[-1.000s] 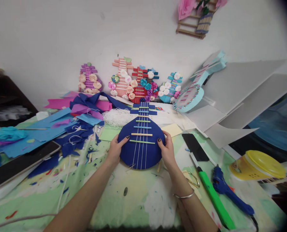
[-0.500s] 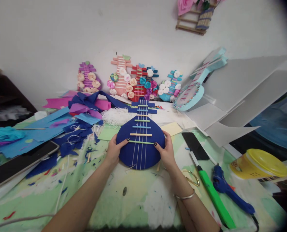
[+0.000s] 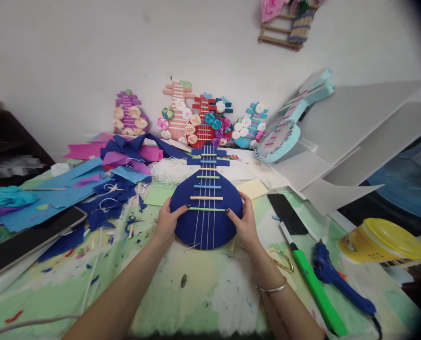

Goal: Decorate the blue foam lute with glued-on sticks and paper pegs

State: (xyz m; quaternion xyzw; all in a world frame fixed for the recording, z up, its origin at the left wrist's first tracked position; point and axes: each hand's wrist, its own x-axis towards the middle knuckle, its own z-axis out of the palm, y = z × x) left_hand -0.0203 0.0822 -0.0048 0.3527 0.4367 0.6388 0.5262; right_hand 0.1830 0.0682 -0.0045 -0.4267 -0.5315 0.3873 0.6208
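Observation:
A dark blue lute-shaped craft piece [image 3: 185, 224] is held upright near the middle of the table. White strings run down its front, crossed by several coloured sticks. My left hand [image 3: 167, 221] grips its left edge, thumb on the front by the end of the lowest green stick. On the right edge my right hand [image 3: 245, 221] holds it the same way, thumb at that stick's other end. The fingers behind the piece are mostly hidden.
Decorated lute crafts [image 3: 205, 123] lean on the back wall. Paper scraps [image 3: 72, 184] and a phone [image 3: 29, 241] lie left. At right are a black phone [image 3: 287, 214], a green-handled knife [image 3: 316, 288], a blue glue gun [image 3: 341, 281] and a yellow-lidded tub [image 3: 380, 241].

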